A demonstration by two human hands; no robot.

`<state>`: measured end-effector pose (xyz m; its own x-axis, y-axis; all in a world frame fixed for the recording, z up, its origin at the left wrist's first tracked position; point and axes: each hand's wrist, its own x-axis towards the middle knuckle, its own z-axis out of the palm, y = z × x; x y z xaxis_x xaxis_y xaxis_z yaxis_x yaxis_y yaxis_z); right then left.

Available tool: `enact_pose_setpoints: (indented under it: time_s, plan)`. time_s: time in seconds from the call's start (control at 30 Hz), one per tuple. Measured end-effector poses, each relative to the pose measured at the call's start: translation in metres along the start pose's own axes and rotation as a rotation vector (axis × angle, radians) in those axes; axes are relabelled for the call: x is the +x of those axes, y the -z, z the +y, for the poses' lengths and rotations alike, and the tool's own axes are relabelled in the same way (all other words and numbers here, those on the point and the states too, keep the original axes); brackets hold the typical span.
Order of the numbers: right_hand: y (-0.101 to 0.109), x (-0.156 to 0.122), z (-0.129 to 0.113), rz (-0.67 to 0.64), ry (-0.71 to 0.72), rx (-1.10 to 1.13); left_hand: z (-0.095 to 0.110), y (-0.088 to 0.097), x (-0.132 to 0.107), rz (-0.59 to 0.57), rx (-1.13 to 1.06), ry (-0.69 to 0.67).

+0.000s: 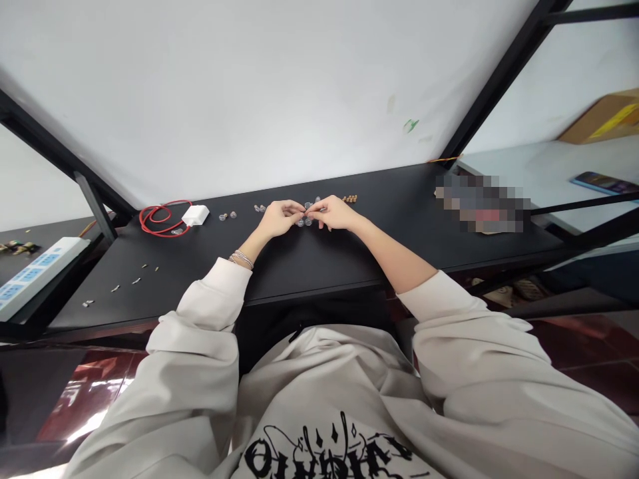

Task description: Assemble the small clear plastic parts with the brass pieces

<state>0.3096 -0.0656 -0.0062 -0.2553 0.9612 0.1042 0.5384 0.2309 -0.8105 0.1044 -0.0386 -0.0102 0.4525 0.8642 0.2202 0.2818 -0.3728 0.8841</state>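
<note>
My left hand [281, 219] and my right hand [332, 213] meet above the black tabletop [200, 266], their fingertips pinched together around a small part too tiny to make out. Just below the fingertips lies a cluster of small clear plastic pieces [305, 218]. Several brass-coloured small parts [350, 198] sit in a row beyond my right hand. Further small clear and metal pieces [259, 208] lie left of my left hand. Some short metal pieces [134, 280] are scattered near the table's front left.
A white charger [196, 215] with a red cable [162, 217] lies at the table's back left. A white power strip [37, 276] sits lower left. A pixelated patch [482, 203] covers something at the right. Black metal frame bars [504, 80] and a white wall rise behind.
</note>
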Motion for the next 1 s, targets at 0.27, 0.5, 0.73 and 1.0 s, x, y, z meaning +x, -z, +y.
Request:
enact_pose_setpoints:
  time_s: [0.27, 0.5, 0.73, 1.0]
  plan:
    - [0.001, -0.003, -0.003, -0.004, 0.017, -0.001, 0.002, 0.002, -0.002, -0.036, 0.194, 0.010]
    - [0.000, -0.003, -0.004, -0.016, 0.006, 0.026, 0.008, 0.002, -0.006, -0.068, 0.344, 0.019]
    - [0.000, -0.005, -0.005, -0.017, 0.016, 0.097, 0.008, 0.001, -0.006, -0.093, 0.336, 0.024]
    - [0.000, -0.007, -0.010, -0.021, 0.011, 0.106, 0.006, 0.001, -0.005, -0.127, 0.366, -0.001]
